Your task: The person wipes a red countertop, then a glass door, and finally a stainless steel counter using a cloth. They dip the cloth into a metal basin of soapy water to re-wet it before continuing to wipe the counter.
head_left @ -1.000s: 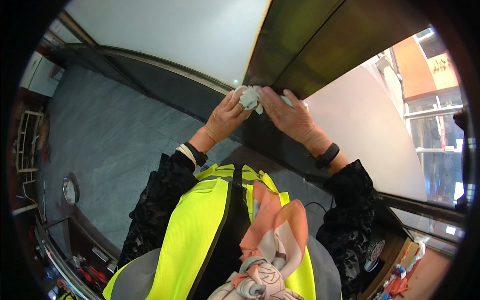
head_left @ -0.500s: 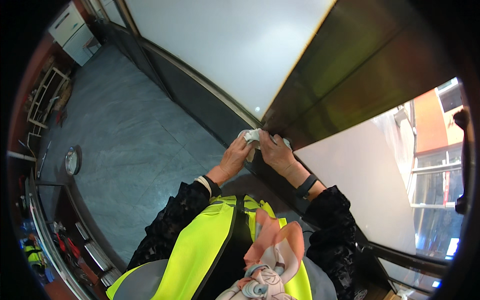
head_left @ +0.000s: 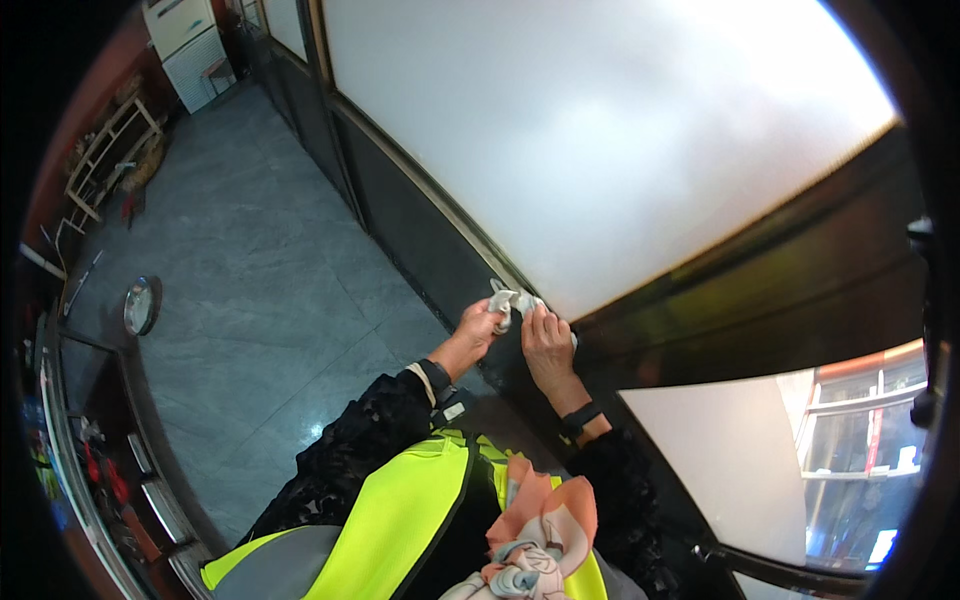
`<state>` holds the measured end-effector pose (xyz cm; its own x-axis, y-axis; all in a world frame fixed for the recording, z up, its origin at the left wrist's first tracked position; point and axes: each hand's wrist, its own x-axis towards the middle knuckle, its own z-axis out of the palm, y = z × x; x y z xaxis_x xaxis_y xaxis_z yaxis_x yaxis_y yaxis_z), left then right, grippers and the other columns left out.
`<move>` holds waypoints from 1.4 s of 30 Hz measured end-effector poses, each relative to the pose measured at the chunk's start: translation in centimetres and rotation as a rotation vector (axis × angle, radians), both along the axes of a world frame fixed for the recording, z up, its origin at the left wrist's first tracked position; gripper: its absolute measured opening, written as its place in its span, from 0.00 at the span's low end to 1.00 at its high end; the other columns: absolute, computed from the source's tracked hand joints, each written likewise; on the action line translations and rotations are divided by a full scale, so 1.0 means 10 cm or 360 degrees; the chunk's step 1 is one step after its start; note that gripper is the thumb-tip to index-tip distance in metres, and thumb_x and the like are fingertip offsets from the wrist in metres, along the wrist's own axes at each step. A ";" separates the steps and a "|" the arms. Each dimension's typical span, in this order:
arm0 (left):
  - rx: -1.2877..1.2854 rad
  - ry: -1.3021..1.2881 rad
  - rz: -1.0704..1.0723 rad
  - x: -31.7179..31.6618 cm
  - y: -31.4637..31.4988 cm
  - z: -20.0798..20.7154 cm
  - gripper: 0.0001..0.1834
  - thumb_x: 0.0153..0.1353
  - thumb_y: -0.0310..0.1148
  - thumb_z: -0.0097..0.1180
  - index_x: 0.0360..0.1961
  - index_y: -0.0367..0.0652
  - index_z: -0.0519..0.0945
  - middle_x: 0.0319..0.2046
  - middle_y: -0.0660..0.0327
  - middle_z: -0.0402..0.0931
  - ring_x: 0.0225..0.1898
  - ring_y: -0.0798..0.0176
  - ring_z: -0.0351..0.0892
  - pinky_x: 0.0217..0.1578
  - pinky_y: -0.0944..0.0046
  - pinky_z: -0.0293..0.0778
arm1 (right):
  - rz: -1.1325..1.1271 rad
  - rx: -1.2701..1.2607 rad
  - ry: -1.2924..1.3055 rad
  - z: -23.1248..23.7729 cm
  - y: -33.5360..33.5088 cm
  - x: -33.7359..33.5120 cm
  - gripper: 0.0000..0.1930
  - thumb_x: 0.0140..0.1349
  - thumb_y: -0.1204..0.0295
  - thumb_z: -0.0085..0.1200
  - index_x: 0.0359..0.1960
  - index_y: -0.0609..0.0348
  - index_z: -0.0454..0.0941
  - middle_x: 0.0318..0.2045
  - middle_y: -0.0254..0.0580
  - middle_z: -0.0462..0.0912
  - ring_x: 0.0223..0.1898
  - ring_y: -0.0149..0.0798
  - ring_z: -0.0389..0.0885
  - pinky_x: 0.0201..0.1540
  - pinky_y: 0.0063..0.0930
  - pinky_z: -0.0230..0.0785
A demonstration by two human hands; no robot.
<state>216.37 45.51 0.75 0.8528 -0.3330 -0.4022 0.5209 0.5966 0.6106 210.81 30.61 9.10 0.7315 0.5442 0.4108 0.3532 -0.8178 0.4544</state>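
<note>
A white cloth (head_left: 522, 300) stretches between my two hands at the lower corner of a frosted white panel (head_left: 600, 150). My left hand (head_left: 479, 328) pinches one bunched end of it, just off the dark lower wall. With bent fingers, my right hand (head_left: 548, 345) presses the other part against the dark frame (head_left: 640, 335) under the panel corner. Some of the cloth is hidden beneath the right fingers, and a bit of it shows past their right side.
A dark wall base (head_left: 400, 210) runs up to the far left beside grey floor tiles (head_left: 250, 250). On the floor at left lies a round metal-rimmed object (head_left: 142, 306). A pale rack (head_left: 115, 160) and a white cabinet (head_left: 190, 55) stand farther back. Shelves (head_left: 100, 420) line the left side.
My view has shifted, so more of the white panel shows. My hands have drawn apart slightly, with the cloth now stretched between them; the right one presses at the panel corner.
</note>
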 end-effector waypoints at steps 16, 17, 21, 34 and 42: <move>0.0175 0.0316 -0.0128 0.60 -0.55 -0.09 0.09 0.63 0.26 0.60 0.43 0.37 0.80 0.39 0.57 0.81 0.39 0.57 0.84 0.39 0.52 0.84 | -0.0338 0.0856 0.0000 -0.26 -0.28 -0.05 0.14 0.57 0.81 0.53 0.46 0.60 0.80 0.42 0.46 0.80 0.46 0.51 0.77 0.49 0.42 0.73; 0.0143 0.0294 -0.0100 0.62 -0.54 -0.10 0.09 0.62 0.27 0.63 0.42 0.37 0.80 0.38 0.58 0.81 0.37 0.58 0.84 0.38 0.51 0.84 | -0.0356 0.0866 -0.0010 -0.28 -0.29 -0.05 0.14 0.57 0.81 0.53 0.46 0.60 0.80 0.42 0.46 0.80 0.46 0.51 0.78 0.49 0.42 0.73; 0.0052 0.0238 -0.0166 0.70 -0.41 -0.15 0.11 0.61 0.30 0.66 0.42 0.39 0.80 0.36 0.61 0.81 0.36 0.61 0.83 0.37 0.52 0.84 | -0.0396 0.0878 -0.0045 -0.33 -0.34 -0.06 0.14 0.57 0.81 0.54 0.45 0.59 0.81 0.41 0.46 0.81 0.44 0.50 0.78 0.48 0.41 0.73; 0.0135 0.0240 -0.0319 0.99 -0.07 0.06 0.13 0.61 0.30 0.65 0.43 0.35 0.81 0.35 0.59 0.82 0.35 0.60 0.84 0.40 0.54 0.83 | -0.0361 0.0767 -0.0030 -0.43 -0.41 -0.10 0.16 0.60 0.82 0.51 0.49 0.59 0.79 0.46 0.48 0.81 0.47 0.53 0.79 0.52 0.45 0.72; 0.0283 0.0176 -0.0327 0.97 -0.06 0.24 0.13 0.57 0.30 0.66 0.40 0.33 0.82 0.35 0.57 0.83 0.35 0.59 0.85 0.36 0.55 0.85 | -0.0212 0.0773 -0.0002 -0.12 0.02 0.35 0.16 0.60 0.79 0.52 0.51 0.60 0.79 0.48 0.46 0.80 0.47 0.51 0.80 0.51 0.43 0.73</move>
